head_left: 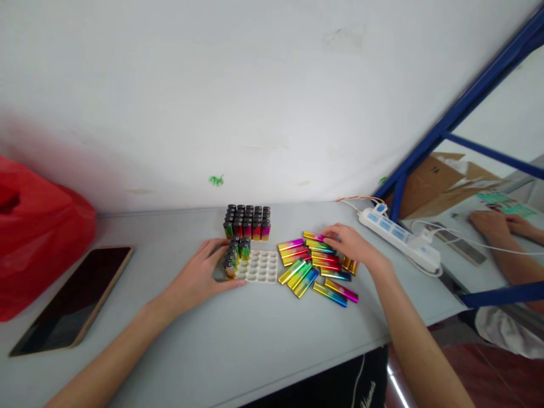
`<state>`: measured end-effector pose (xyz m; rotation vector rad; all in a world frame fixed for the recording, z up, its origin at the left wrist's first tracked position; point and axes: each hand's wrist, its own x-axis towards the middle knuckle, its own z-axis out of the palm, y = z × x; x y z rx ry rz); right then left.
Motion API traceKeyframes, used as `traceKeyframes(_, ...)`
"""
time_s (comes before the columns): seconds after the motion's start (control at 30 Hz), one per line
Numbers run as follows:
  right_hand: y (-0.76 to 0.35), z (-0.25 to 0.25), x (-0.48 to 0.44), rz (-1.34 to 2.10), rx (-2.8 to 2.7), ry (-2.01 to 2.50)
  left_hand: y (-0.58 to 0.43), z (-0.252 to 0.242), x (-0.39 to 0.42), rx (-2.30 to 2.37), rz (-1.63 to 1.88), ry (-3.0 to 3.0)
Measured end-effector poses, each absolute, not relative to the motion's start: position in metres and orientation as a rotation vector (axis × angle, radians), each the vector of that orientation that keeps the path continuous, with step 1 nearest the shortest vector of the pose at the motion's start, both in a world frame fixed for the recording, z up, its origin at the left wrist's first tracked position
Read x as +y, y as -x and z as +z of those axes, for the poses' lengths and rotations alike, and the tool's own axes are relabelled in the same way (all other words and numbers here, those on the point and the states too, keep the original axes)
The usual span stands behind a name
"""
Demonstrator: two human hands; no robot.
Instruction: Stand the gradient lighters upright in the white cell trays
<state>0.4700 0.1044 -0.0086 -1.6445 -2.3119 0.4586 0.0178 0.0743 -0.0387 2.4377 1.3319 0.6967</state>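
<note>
A white tray (266,266) with rows of round pockets lies on the table, and several black-topped lighters (233,255) stand upright in its left pockets. My left hand (206,272) grips the tray's left end, thumb along the front edge and fingers behind the lighters. To the right is a loose pile of shiny two-tone lighter cases (300,277) in gold, red, green, blue and magenta; no black tops show on them. At the pile's far side my right hand (348,245) has its fingers closed at the end of a magenta-and-gold lighter case (312,236).
Behind the tray stands a block of upright lighters (247,224). A dark-screened tablet (74,300) and a red bag (42,238) are at left. A white power strip (399,238) with cables lies at right, beside a blue metal frame (442,127). Beyond it, another person's hands (495,224) show.
</note>
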Motion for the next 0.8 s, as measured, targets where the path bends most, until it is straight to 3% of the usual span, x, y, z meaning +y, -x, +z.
traceKeyframes(0.3, -0.467, -0.005, 0.103, 0.674, -2.004, 1.587, -0.02, -0.041, 0.073, 1.345, 0.743, -2.405)
traceKeyframes(0.5, -0.422, 0.009, 0.103, 0.839, -1.352, 1.282, -0.023, -0.04, 0.071, 1.343, 0.762, -2.35)
traceKeyframes(0.63, -0.374, 0.025, 0.102, 0.998, -1.225, 1.109, -0.024, -0.039, 0.07, 1.325, 0.782, -2.343)
traceKeyframes(0.8, -0.313, 0.027, 0.08, 1.436, -1.295, 0.925, -0.025, -0.04, 0.068, 1.305, 0.783, -2.353)
